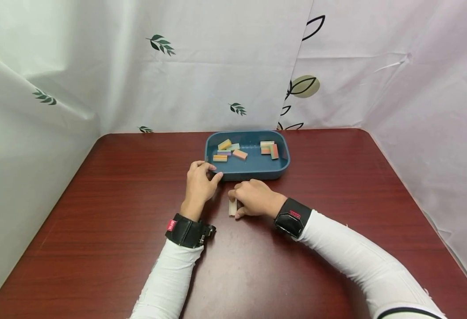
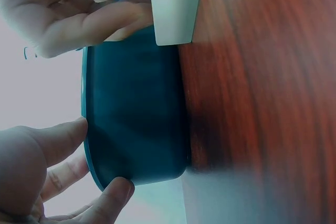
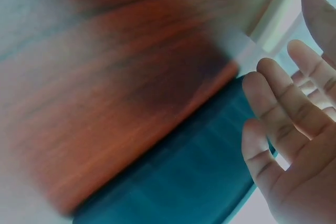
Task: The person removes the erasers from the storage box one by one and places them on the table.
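A blue tray [image 1: 282, 167] sits mid-table with several coloured blocks [image 1: 240, 154] inside. My left hand [image 1: 213, 172] grips the tray's near-left corner, fingers curled over the rim and thumb on the outer wall. In the left wrist view its thumb [image 2: 58, 140] presses the tray wall [image 2: 136, 114]. Just in front of the tray, my right hand [image 1: 235, 204] pinches a pale block [image 1: 232, 208] that stands on the table. That pale block [image 3: 275, 19] shows near my right fingertips [image 3: 286, 108], and the pale block [image 2: 176, 9] also shows beside the tray.
The dark red wooden table [image 1: 117, 212] is walled by white leaf-print curtains [image 1: 157, 79] at the back and both sides. The tray lies toward the far middle. Both sleeved forearms reach in from the near edge.
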`<state>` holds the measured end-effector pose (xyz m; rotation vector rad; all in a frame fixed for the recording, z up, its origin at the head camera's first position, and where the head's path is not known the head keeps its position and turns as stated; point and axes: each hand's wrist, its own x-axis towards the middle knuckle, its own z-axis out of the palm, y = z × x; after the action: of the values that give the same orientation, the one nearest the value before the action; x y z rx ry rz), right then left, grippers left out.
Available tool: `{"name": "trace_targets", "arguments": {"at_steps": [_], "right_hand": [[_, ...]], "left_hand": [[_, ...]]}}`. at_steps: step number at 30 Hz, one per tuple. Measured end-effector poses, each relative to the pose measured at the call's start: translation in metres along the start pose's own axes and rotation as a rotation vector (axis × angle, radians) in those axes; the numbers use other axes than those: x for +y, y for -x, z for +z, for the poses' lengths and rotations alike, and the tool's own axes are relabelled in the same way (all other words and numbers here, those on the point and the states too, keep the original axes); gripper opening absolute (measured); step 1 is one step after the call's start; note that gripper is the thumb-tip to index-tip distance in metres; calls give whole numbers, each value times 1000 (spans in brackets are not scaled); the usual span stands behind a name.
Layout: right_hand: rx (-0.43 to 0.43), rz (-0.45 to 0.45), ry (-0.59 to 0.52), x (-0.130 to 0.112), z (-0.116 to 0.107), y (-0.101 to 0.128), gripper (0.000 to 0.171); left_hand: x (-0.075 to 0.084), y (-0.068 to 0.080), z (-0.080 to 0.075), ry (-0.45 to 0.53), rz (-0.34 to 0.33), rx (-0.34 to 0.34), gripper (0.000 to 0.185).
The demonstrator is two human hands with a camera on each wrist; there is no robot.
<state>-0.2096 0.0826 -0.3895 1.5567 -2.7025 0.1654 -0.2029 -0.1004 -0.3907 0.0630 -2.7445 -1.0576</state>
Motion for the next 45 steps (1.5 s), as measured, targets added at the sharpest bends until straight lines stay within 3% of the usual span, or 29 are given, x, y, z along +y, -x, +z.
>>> {"name": "trace_targets", "arguments": {"at_steps": [11,19,25,32,38,45], "right_hand": [[95,4,-22,12,-29,-8,19],[131,58,-27,33,-53,-22,14],[89,81,-50,56,-60,-34,17],[-30,101,-68,76,-64,-46,19],[-112,108,-39,90,-61,-59,21],[-151,62,14,104,-52,-70,25]], "left_hand": [[0,-1,1,15,10,4,27],[-1,-1,-1,23,3,4,26],[-2,0,0,15,10,13,25],[-1,3,1,27,-7,19,27],[0,5,1,37,-9,27,27],[-1,5,0,35,4,30,27]]}}
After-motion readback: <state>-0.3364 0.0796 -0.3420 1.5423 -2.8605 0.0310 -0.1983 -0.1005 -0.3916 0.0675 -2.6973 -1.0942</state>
